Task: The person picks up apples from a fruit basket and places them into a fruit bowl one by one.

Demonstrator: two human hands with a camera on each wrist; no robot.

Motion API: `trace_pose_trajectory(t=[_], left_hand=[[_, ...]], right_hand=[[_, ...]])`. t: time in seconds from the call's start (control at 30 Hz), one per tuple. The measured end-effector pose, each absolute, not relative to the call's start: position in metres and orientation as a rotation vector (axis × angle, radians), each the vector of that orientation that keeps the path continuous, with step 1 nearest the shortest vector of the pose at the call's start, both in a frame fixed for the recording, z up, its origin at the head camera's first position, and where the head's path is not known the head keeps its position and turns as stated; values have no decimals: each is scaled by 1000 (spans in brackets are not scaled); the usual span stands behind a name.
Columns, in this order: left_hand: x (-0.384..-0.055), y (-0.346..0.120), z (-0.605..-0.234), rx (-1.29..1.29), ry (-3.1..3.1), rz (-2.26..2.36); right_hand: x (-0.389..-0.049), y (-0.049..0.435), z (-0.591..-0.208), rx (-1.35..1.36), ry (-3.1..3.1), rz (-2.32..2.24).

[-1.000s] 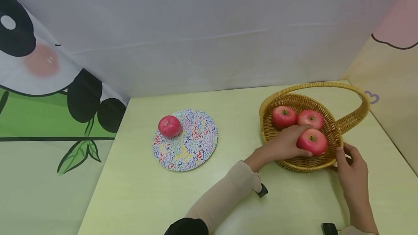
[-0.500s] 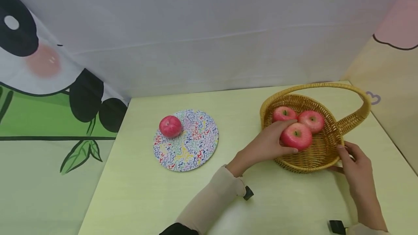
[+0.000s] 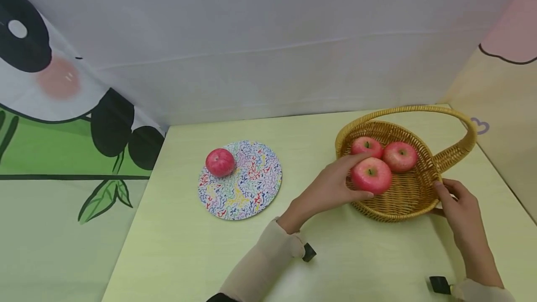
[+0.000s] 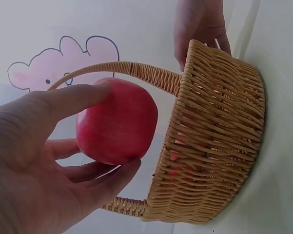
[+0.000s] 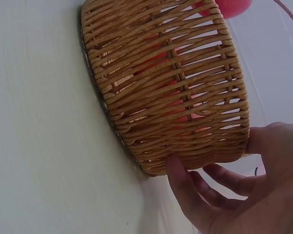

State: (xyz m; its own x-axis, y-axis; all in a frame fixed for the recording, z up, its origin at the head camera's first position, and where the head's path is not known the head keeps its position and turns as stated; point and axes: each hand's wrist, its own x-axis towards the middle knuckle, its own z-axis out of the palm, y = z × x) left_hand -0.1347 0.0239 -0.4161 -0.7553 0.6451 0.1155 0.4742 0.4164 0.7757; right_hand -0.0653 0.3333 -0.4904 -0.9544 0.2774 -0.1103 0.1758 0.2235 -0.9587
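Note:
My left hand point(image 3: 329, 188) grips a red apple point(image 3: 371, 176) at the near left side of a wicker basket point(image 3: 400, 209). In the left wrist view, thumb and fingers lie around this apple point(image 4: 118, 122), just outside the basket's rim. Two more apples, one at the back left point(image 3: 366, 145) and one beside it point(image 3: 400, 156), lie inside. My right hand point(image 3: 463, 211) holds the basket by its near right side. The right wrist view shows its thumb at the rim and a fingertip against the woven wall point(image 5: 170, 97).
Left of the basket lies a round plate point(image 3: 256, 181) with a colourful squiggle pattern. Another red fruit point(image 3: 220, 162) sits on the plate's upper left. The basket's tall handle point(image 3: 455, 148) arches over its far right side. A white cloth wall point(image 3: 268, 73) closes off the table's back edge.
My left hand has carried the apple leftward from the middle of the basket to its left rim. The right hand stays at the basket's side, having shifted slightly.

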Motion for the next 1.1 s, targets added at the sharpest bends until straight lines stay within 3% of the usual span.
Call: trace_pose_trajectory(t=[0.6,1.1], left_hand=[[-112,-22,-404,832,2471,1518],[-113,-62,-412,631,2585,1648]], right_hand=[[-82,357,-483,-299,-2709,1830],[-91,378,-484,-229,-2549,2262]])
